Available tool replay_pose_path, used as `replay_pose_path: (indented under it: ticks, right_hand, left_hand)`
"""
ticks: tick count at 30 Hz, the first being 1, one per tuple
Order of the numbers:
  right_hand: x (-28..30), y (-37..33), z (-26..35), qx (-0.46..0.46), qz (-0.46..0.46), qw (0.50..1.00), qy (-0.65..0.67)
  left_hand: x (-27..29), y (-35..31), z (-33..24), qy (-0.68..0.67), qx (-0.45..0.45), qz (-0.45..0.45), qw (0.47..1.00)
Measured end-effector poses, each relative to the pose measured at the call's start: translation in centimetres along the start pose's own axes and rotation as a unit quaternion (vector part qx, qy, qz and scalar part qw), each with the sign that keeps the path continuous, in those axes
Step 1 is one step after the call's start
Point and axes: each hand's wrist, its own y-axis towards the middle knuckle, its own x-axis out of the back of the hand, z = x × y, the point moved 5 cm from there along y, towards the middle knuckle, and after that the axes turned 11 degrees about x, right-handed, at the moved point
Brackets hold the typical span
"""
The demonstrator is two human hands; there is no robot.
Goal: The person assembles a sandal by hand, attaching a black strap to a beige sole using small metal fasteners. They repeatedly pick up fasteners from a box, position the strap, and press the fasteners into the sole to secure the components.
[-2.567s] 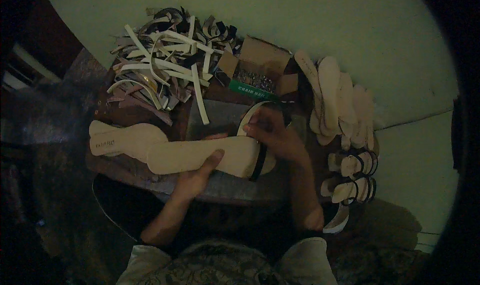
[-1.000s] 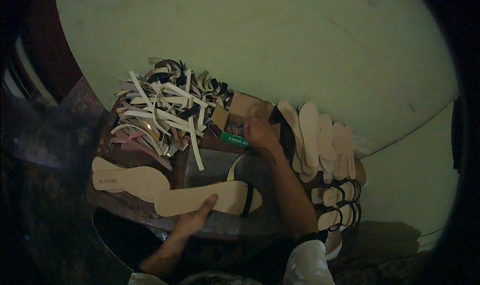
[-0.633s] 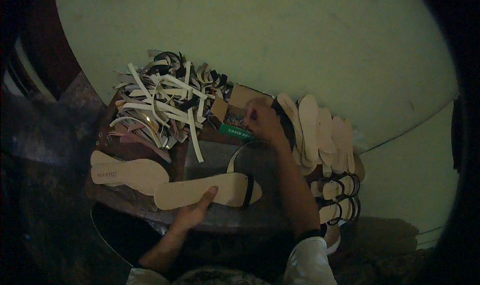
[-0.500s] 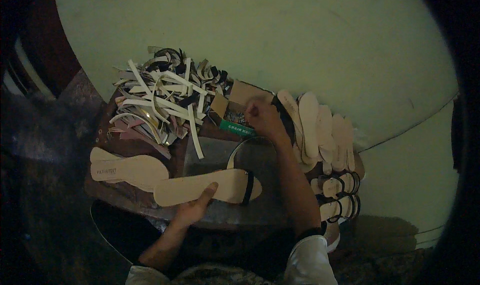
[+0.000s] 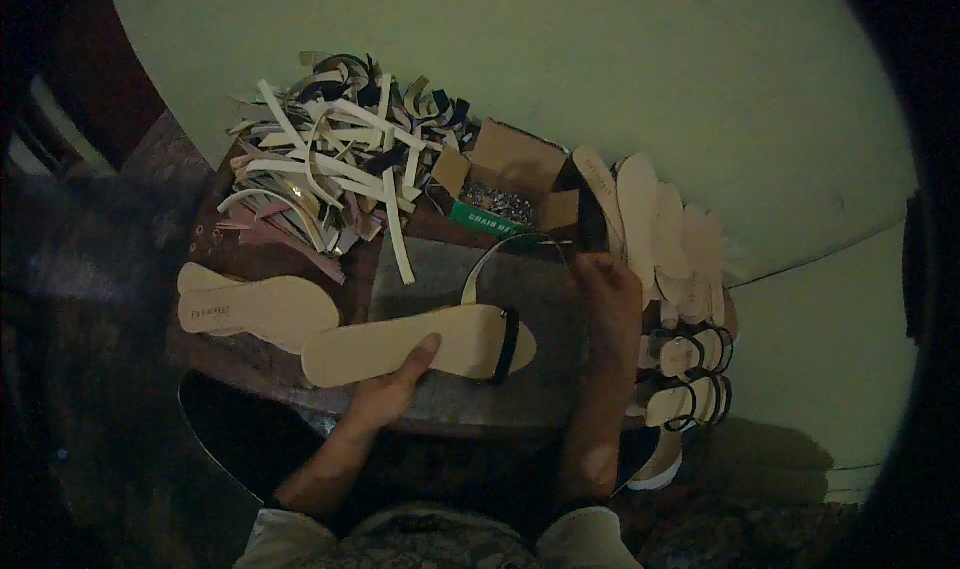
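Our left hand grips the sandal mid-length, thumb on top; we judge it light, bendy, best held there. Farther right, our right hand half-curls, any hold unclear.

Flat, beige, elongated sandal sole held sideways, glossy black band fitted across.
Sole is laid out left to right over a dark grey slab, right end slightly higher; band is wrapped near the right end; thin, pale, curved strap is looped up from the far edge, its tip hard to make out.
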Motion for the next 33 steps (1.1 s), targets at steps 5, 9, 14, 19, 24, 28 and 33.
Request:
replay_pose_path:
  ticks: [5,9,14,19,24,28,33]
  right_hand:
    - [-0.6,-3.1,-0.8,-0.073,0.089,0.993,0.025]
    - [-2.0,-3.7,-0.1,-0.036,0.166,0.984,0.044]
    - [-4.3,-3.7,1.4,0.062,0.227,0.971,-0.031]
    - [-6.1,-3.3,0.5,0.19,0.315,0.93,-0.018]
    - [-6.2,-2.9,-0.8,0.133,0.326,0.936,0.01]
    - [-6.0,-3.0,-1.1,0.094,0.313,0.945,0.011]
    - [-6.1,-3.1,-1.1,0.086,0.324,0.942,0.008]
  left_hand:
    - [-0.1,-0.3,-0.4,0.014,-0.002,-0.012,1.0]
    - [-0.2,-0.4,-0.1,0.006,0.034,-0.042,0.999]
    - [-0.2,0.0,-0.4,-0.002,-0.037,0.004,0.999]
    - [-0.3,0.2,-0.2,0.022,-0.043,0.015,0.999]
    - [-0.9,-0.3,-1.9,0.033,-0.064,0.04,0.997]
    - [-0.9,-0.1,-1.0,0.021,-0.04,0.041,0.998]
    - [-0.7,-0.4,-1.5,0.028,-0.05,0.03,0.998]
